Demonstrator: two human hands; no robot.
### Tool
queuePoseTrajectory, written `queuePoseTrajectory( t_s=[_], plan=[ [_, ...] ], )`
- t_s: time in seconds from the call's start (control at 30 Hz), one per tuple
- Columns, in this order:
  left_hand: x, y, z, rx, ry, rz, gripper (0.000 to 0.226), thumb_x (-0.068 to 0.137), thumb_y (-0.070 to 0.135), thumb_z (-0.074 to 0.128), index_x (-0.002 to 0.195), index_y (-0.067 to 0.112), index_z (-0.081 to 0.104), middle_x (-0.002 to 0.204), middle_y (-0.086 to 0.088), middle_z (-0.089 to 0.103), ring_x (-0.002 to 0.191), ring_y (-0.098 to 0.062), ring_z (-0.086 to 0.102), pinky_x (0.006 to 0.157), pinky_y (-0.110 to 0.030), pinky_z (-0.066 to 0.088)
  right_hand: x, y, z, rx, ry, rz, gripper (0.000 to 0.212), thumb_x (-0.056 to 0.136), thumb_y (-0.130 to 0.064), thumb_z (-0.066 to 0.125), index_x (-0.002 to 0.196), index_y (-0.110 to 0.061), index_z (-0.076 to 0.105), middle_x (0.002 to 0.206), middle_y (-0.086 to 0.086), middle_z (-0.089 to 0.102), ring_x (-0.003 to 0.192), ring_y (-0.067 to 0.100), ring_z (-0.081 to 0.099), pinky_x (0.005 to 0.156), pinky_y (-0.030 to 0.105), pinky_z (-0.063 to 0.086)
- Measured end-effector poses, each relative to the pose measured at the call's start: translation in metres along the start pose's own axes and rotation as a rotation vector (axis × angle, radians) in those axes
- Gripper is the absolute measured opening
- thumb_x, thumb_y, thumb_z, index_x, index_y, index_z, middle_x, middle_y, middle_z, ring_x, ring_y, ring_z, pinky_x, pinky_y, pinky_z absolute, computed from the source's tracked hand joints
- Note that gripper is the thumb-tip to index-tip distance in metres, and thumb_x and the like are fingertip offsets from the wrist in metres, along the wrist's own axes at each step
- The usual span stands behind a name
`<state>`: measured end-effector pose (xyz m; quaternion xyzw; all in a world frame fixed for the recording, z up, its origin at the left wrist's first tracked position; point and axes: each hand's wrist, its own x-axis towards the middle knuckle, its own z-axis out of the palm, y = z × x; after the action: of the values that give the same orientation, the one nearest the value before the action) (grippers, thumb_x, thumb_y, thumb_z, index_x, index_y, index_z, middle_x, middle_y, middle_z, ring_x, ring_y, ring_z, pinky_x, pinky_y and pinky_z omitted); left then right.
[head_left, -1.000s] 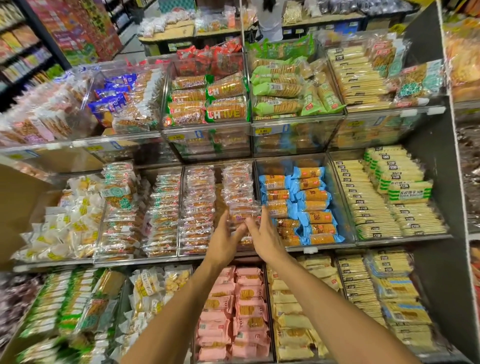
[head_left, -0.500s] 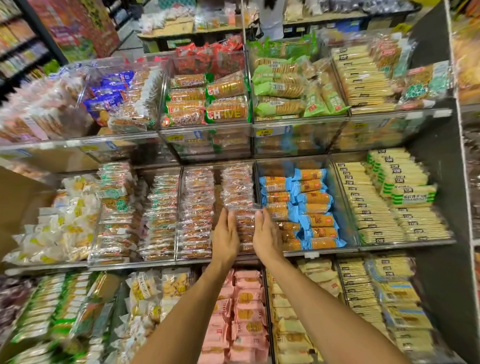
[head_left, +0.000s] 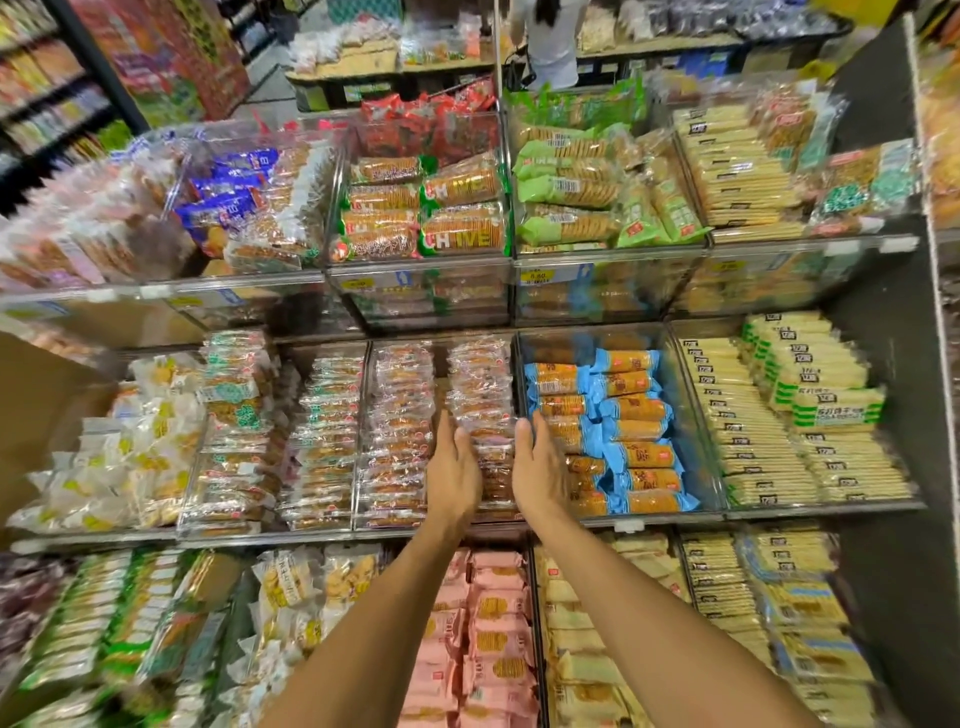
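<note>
Middle shelf, clear bin (head_left: 439, 523), second from the right. Both arms reach forward into it. My left hand (head_left: 453, 470) stands on edge, palm turned right, laid against the left side of the right-hand column of clear-wrapped biscuit packets (head_left: 480, 395). My right hand (head_left: 537, 470) stands on edge too, palm turned left, at the column's right side, just by the clear divider (head_left: 517, 364) that parts this bin from the next. Column sits between the two palms, at its lower, nearer half. Fingers of the left (head_left: 445, 431) straight and close together, tips pointing up the shelf; fingers of the right (head_left: 525, 432) likewise straight and together. None of them curl round a packet: flat contact on the left, and on the right I cannot tell whether skin meets wrapper or only the divider. A second column of the same packets (head_left: 402, 415) lies just beside, to the left in the same bin, untouched. Next bin right: blue-wrapped biscuit rolls (head_left: 631, 431), in two rows. Beyond them, pale yellow cracker packs (head_left: 753, 441). Shelf above: green-wrapped rolls (head_left: 566, 189) and a yellow price tag (head_left: 537, 275) on the bin front. Shelf below, under my forearms: pink packets (head_left: 496, 623). Edges of the view are blurred.
</note>
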<state>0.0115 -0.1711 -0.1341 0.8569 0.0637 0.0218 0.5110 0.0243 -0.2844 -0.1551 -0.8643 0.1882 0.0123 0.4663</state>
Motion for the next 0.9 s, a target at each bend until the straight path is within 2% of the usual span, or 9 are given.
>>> queuePoseTrajectory(
  t_s=[0.03, 0.1, 0.17, 0.3, 0.37, 0.6, 0.7, 0.8, 0.9],
  plan=[
    [0.002, -0.002, 0.0, -0.033, 0.007, -0.006, 0.054, 0.115, 0.029, 0.025, 0.164, 0.007, 0.017, 0.134, 0.008, 0.056, 0.108, 0.029, 0.046, 0.089, 0.008, 0.029, 0.001, -0.001, 0.002, 0.007, -0.013, -0.003, 0.066, 0.109, -0.059, 0.021, 0.166, -0.025, 0.024, 0.168, 0.007, 0.033, 0.154, 0.029, 0.032, 0.122, 0.046, 0.029],
    [0.004, -0.002, -0.001, -0.091, 0.0, -0.014, 0.06, 0.114, 0.042, 0.022, 0.167, 0.017, 0.011, 0.166, 0.003, 0.032, 0.146, 0.004, 0.031, 0.116, -0.011, 0.025, 0.001, -0.001, 0.004, 0.02, -0.023, -0.024, 0.063, 0.11, -0.055, 0.021, 0.167, -0.026, 0.02, 0.169, 0.006, 0.03, 0.155, 0.029, 0.029, 0.123, 0.046, 0.028],
    [0.009, -0.008, 0.0, -0.123, -0.023, -0.014, 0.063, 0.112, 0.049, 0.025, 0.167, 0.022, 0.01, 0.171, 0.007, 0.016, 0.154, -0.005, 0.018, 0.122, -0.021, 0.02, 0.0, 0.002, 0.004, 0.036, -0.022, -0.034, 0.061, 0.112, -0.051, 0.024, 0.167, -0.026, 0.018, 0.17, 0.006, 0.03, 0.155, 0.028, 0.029, 0.123, 0.045, 0.029],
    [0.02, -0.018, 0.002, -0.048, -0.04, 0.027, 0.056, 0.113, 0.041, 0.036, 0.165, 0.023, 0.026, 0.164, 0.012, 0.03, 0.146, 0.002, 0.027, 0.106, 0.003, 0.024, 0.002, 0.004, 0.008, 0.072, -0.026, -0.05, 0.06, 0.113, -0.046, 0.03, 0.167, -0.026, 0.017, 0.171, 0.004, 0.027, 0.156, 0.026, 0.028, 0.121, 0.04, 0.03],
    [0.023, -0.023, 0.004, -0.036, -0.038, 0.052, 0.053, 0.114, 0.037, 0.037, 0.164, 0.021, 0.03, 0.163, 0.011, 0.033, 0.148, -0.001, 0.03, 0.106, 0.004, 0.024, 0.003, 0.005, 0.008, 0.093, -0.013, -0.048, 0.06, 0.112, -0.046, 0.033, 0.167, -0.028, 0.018, 0.17, 0.002, 0.029, 0.155, 0.024, 0.03, 0.119, 0.037, 0.031],
    [0.014, -0.015, 0.007, 0.052, -0.005, 0.055, 0.064, 0.111, 0.052, 0.023, 0.167, 0.022, 0.016, 0.166, -0.004, 0.037, 0.144, -0.025, 0.048, 0.118, -0.037, 0.041, -0.002, -0.003, 0.006, 0.021, -0.004, -0.014, 0.061, 0.111, -0.051, 0.029, 0.167, -0.033, 0.014, 0.166, 0.007, 0.035, 0.15, 0.03, 0.038, 0.114, 0.045, 0.039],
    [0.01, -0.008, 0.002, 0.126, -0.03, 0.065, 0.065, 0.112, 0.048, 0.023, 0.168, 0.018, 0.005, 0.147, -0.02, 0.057, 0.119, -0.037, 0.065, 0.097, -0.054, 0.057, -0.003, -0.005, -0.003, -0.022, -0.014, -0.018, 0.063, 0.11, -0.054, 0.032, 0.167, -0.029, 0.019, 0.167, 0.01, 0.033, 0.153, 0.032, 0.032, 0.119, 0.05, 0.033],
    [0.006, 0.013, -0.01, 0.24, -0.041, 0.137, 0.057, 0.112, 0.042, 0.029, 0.159, 0.01, 0.027, 0.145, -0.018, 0.054, 0.126, -0.03, 0.06, 0.104, -0.042, 0.055, -0.003, -0.014, -0.021, -0.126, 0.014, -0.106, 0.063, 0.109, -0.053, 0.036, 0.164, -0.024, 0.026, 0.168, 0.006, 0.034, 0.153, 0.029, 0.032, 0.121, 0.049, 0.033],
    [0.01, 0.043, -0.039, 0.404, 0.028, 0.24, 0.034, 0.11, 0.026, 0.046, 0.141, 0.013, 0.049, 0.143, -0.009, 0.052, 0.11, -0.015, 0.058, 0.098, -0.024, 0.052, 0.004, -0.03, -0.044, -0.321, 0.025, -0.26, 0.059, 0.109, -0.048, 0.041, 0.16, -0.019, 0.036, 0.165, 0.004, 0.038, 0.152, 0.028, 0.033, 0.123, 0.045, 0.028]
  ],
)
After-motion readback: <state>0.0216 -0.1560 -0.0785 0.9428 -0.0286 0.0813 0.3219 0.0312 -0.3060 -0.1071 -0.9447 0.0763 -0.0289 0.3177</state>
